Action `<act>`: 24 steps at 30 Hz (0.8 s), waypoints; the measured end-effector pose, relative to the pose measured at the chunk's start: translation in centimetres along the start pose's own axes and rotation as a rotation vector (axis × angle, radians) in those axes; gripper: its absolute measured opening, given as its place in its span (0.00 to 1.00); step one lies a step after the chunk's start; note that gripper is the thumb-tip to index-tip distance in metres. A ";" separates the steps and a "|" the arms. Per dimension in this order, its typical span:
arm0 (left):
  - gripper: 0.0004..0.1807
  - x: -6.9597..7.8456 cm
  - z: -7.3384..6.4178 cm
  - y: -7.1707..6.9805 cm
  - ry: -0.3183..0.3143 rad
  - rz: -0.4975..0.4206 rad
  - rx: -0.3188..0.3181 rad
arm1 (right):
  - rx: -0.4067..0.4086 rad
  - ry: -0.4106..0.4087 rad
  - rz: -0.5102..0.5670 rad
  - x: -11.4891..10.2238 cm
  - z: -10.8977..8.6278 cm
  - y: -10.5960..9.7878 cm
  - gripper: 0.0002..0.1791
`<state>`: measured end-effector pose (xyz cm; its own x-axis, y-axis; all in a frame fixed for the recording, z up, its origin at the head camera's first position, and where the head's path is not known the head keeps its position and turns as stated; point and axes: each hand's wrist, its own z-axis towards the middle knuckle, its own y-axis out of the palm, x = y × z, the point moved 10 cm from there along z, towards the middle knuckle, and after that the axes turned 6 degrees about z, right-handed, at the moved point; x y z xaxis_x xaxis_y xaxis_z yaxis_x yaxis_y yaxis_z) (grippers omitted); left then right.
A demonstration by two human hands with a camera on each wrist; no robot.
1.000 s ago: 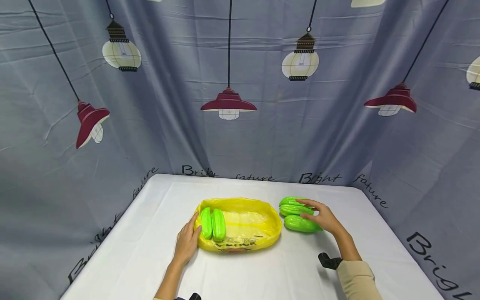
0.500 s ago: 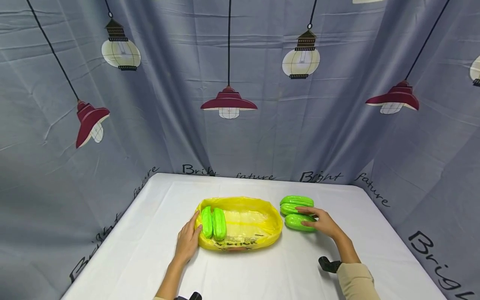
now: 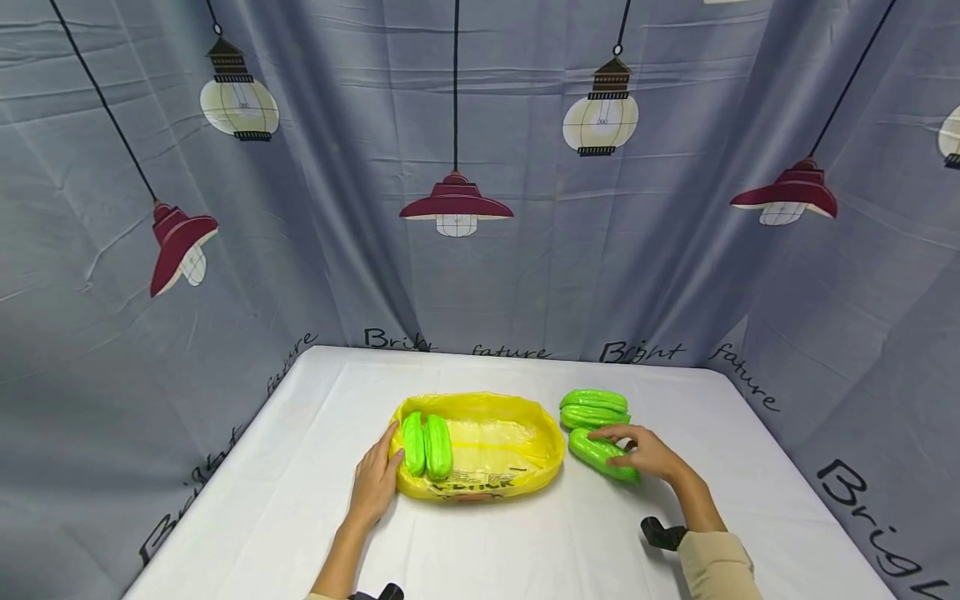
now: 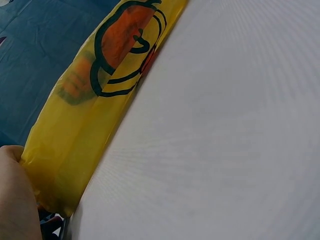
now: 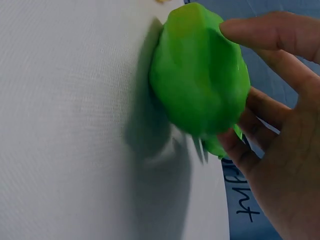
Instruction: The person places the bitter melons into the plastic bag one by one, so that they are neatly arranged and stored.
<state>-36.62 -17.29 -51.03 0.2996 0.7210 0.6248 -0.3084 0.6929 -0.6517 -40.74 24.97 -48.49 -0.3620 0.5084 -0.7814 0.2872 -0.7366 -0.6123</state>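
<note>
"Change?"
"Near cucumber [image 3: 595, 452] now angles away from two neighbours [image 3: 595, 416], right of the yellow bag [image 3: 480, 407]. Right hand [image 3: 651, 454] pinches it; grasp likely made."
"Left hand [image 3: 373, 483]?"
"Spread against the bag's left rim."

Our right hand [image 5: 287, 145] grips a glossy green gourd-like vegetable [image 5: 197, 75] between thumb and fingers, shadow [image 5: 155, 135] cast across the white tablecloth [image 5: 75, 125] beside the grip. Beyond it we spot a second green piece [image 5: 215, 147], partly hidden, and a blue curtain [image 5: 280, 5] with black lettering [image 5: 241, 195].
</note>
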 end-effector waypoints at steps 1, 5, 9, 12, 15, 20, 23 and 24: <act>0.26 0.0 0.0 0.0 0.002 -0.001 0.005 | -0.014 0.003 0.009 0.1 -0.1 0.2 0.24; 0.26 0.1 0.0 0.0 0.007 -0.001 0.021 | -0.046 0.031 0.030 0.5 -0.3 0.6 0.27; 0.26 0.1 0.0 -0.1 0.008 0.003 0.024 | -0.060 0.080 0.047 1.0 -0.4 1.0 0.28; 0.26 0.0 0.0 -0.1 0.001 0.008 0.014 | -0.066 0.087 0.067 1.1 -0.5 1.3 0.29; 0.26 -0.1 0.0 0.0 -0.006 0.013 0.001 | -0.070 0.061 0.090 1.0 -0.6 1.6 0.30; 0.26 0.0 0.2 0.0 0.000 0.019 0.001 | -0.088 0.021 0.153 0.8 -0.7 2.4 0.32; 0.26 0.0 0.2 0.0 0.005 0.017 0.008 | -0.079 0.024 0.169 0.9 -0.7 2.6 0.32; 0.26 0.0 0.1 0.0 0.004 0.015 0.009 | -0.074 0.026 0.167 0.9 -0.8 2.7 0.31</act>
<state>-36.76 -17.27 -51.00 0.2986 0.7311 0.6134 -0.3207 0.6823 -0.6570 -39.61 23.80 -50.96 -0.2809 0.3940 -0.8751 0.4062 -0.7773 -0.4804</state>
